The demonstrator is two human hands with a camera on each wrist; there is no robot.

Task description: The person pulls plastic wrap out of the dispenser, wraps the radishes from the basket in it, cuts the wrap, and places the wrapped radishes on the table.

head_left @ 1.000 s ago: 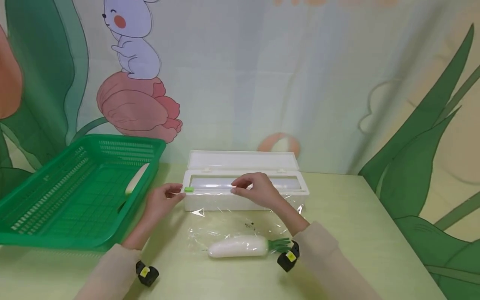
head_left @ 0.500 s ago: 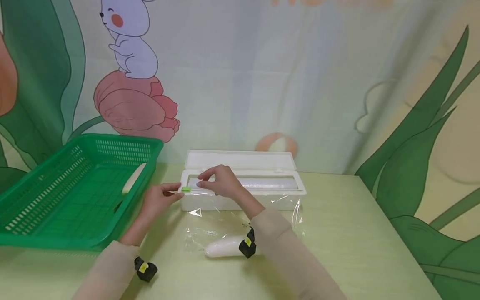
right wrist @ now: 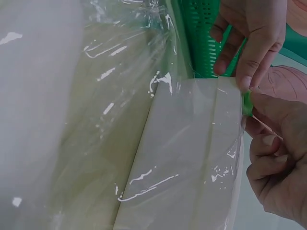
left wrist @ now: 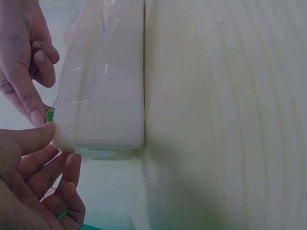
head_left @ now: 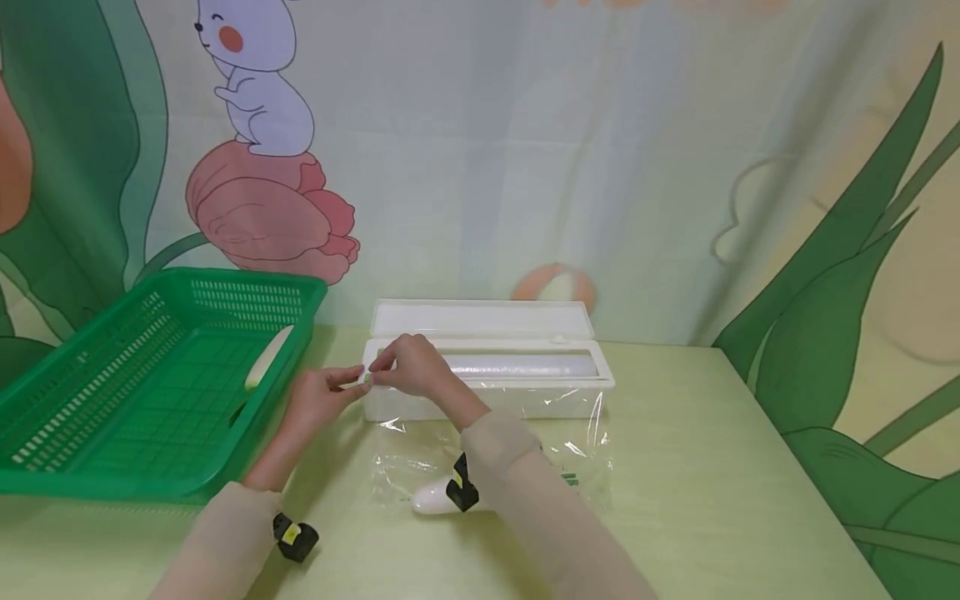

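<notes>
Apparently the cutting step: both hands are at the left end of the white box (head_left: 487,405), lid (head_left: 480,319) up, roll (head_left: 525,366) showing inside. Left hand (head_left: 315,402) grips the box corner, thumb on the near edge, other fingers curled round the end. Right hand (head_left: 418,367) pinches the green slider (right wrist: 247,103) at that same corner; its remaining fingers are bent, holding nothing I can see. Film (head_left: 588,446) drapes down the box front onto the table (head_left: 712,500), wrinkled and shiny. Radish (head_left: 433,498) lies on its side in front of the box, at the film's near end, middle hidden by the right sleeve (head_left: 555,508); can't tell from where I stand if film passes over or under it. Second radish (head_left: 268,358) in the green basket (head_left: 225,482), off to the left.

Can't tell whether the film is cut through. If not, I'd say next calls for a steady left hold and one even slider run along the edge; if so, letting go and lifting the sheet free. Risk: the light box skids, or thin film bunches under the slider.
</notes>
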